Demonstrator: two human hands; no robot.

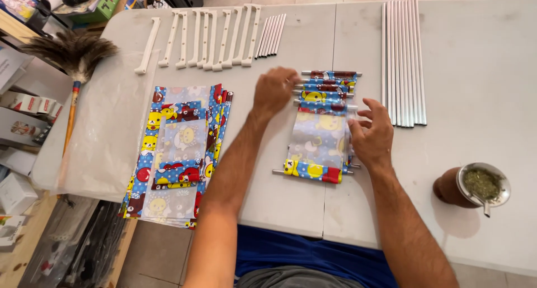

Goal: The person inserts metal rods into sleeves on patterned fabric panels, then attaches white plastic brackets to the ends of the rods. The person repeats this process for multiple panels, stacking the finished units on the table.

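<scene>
Left hand point(274, 89) palm-down, right hand point(372, 132) fingers spread

I see glossy printed plastic sheeting point(319, 132) threaded on smooth, shiny metal rods point(404, 61), cream plastic brackets point(207, 37) looking matt, and a matt white table point(481, 58).

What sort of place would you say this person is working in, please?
Probably a small home workshop for assembling goods: batches of long metal rods, white plastic brackets and printed fabric panels lie sorted on a white folding table.
</scene>
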